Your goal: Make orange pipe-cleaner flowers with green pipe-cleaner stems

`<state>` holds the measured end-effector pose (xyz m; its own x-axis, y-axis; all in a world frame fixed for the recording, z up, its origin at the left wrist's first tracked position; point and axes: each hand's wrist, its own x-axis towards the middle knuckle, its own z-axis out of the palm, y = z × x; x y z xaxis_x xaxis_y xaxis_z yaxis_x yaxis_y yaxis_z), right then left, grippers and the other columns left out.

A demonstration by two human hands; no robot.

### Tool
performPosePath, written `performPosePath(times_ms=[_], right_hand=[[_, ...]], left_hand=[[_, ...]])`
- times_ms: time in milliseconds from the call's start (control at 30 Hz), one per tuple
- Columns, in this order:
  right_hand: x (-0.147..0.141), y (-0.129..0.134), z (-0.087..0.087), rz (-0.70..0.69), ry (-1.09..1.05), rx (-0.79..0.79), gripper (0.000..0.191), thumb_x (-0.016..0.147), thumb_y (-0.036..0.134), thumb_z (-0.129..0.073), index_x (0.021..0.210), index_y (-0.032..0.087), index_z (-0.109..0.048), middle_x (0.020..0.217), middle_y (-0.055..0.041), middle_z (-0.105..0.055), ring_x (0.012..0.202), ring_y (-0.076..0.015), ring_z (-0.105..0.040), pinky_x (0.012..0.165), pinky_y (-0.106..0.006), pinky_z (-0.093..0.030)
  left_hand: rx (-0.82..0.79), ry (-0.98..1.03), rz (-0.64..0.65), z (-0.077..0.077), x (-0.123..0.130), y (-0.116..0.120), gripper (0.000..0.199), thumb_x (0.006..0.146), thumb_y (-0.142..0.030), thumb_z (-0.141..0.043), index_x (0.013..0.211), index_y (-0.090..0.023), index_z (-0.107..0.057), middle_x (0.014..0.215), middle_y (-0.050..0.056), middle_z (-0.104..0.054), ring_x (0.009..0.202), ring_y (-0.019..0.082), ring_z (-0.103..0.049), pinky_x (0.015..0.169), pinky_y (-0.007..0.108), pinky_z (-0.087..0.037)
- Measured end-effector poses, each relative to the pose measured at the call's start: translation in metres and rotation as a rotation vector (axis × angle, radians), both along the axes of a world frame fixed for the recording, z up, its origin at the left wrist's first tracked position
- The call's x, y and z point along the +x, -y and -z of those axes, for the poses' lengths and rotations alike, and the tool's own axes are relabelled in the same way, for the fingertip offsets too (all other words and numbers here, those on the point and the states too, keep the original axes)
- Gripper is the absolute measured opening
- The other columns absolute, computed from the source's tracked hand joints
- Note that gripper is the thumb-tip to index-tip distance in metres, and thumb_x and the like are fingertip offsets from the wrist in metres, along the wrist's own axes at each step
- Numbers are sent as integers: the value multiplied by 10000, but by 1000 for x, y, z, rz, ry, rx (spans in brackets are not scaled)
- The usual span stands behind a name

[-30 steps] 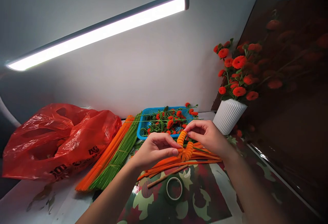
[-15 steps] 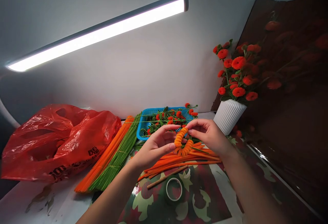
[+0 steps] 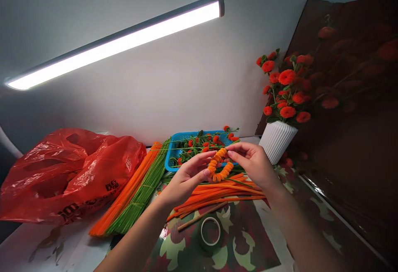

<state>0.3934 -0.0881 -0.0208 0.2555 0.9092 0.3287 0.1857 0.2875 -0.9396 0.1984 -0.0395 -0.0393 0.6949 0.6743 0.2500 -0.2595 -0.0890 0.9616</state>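
Between my two hands hangs a coiled orange pipe cleaner, bent round into a near ring of fuzzy loops. My left hand pinches its left side with thumb and fingers. At the upper right end, my right hand grips it between thumb and forefinger. Loose orange pipe cleaners lie spread on the table just below the hands. A thin brown stick rests in front of them, beside a roll of dark green tape.
Behind my hands stands a blue basket of red flowers on green stems. Bundled orange pipe cleaners and green pipe cleaners lie left, by a red plastic bag. A white vase of red flowers stands right. Overhead is a lamp.
The coiled ring sits slightly higher and further left, turned a little, and looks more open. Both hands keep their hold. The whole view has shifted slightly.
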Motion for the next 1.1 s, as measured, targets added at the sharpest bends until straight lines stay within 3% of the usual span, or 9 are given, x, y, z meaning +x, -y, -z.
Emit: performPosePath(times_ms=[233,400,500,600,733,867,967,1100], right_hand=[[-11,7,-5,-92,72,-32,119,761,276,-657,791,170,-702,776,-38,-717,756,-175,-669,699,-278,-545],[-13,5,-3,48,33,-21,167,758,317,-664,803,161,-705,783,-59,-722,750,-191,-669,702,-296,-543],[-12,2,1,125,-12,1,189,755,337,-675,821,161,-703,818,-73,-729,772,-206,-679,721,-310,-552],[-16,0,6,187,-35,49,188,768,327,-666,851,162,-697,852,-82,-733,791,-214,-689,726,-316,-563],[-29,4,8,204,103,108,133,806,278,-626,847,176,-701,831,-72,-734,769,-210,-691,708,-313,-567],[-36,10,4,166,280,182,106,828,217,-594,813,190,-695,810,-56,-728,760,-196,-686,694,-293,-561],[-40,11,4,190,256,170,80,793,235,-651,851,185,-675,802,-53,-722,744,-192,-687,685,-286,-568],[-45,10,9,191,192,136,118,778,256,-674,869,181,-661,808,-57,-719,738,-195,-690,679,-289,-573]], left_hand=[[59,-30,60,1,-1,0,290,825,-291,-677,1109,-235,-695,1103,82,-688,1027,212,-619,872,293,-502],[-16,59,25,1,-3,1,459,825,-387,-658,1264,-272,-585,1078,75,-632,944,203,-606,732,270,-540],[-36,51,47,2,0,2,587,752,-311,-746,1296,-270,-529,1097,78,-609,981,217,-596,750,278,-541],[-59,30,-107,3,8,8,452,766,-272,-734,1184,-217,-573,1027,75,-641,979,208,-609,778,279,-534],[0,14,-347,4,16,16,369,800,-320,-690,1142,-204,-609,928,42,-665,812,162,-634,689,248,-535],[104,-50,-437,4,15,15,284,815,-334,-669,1054,-180,-683,900,45,-704,726,150,-638,649,238,-535],[110,-25,-503,6,14,12,257,807,-330,-680,1012,-175,-697,897,44,-717,747,154,-645,665,235,-540],[143,20,-553,7,14,12,304,825,-317,-666,1109,-211,-663,929,31,-707,740,137,-643,669,224,-537]])
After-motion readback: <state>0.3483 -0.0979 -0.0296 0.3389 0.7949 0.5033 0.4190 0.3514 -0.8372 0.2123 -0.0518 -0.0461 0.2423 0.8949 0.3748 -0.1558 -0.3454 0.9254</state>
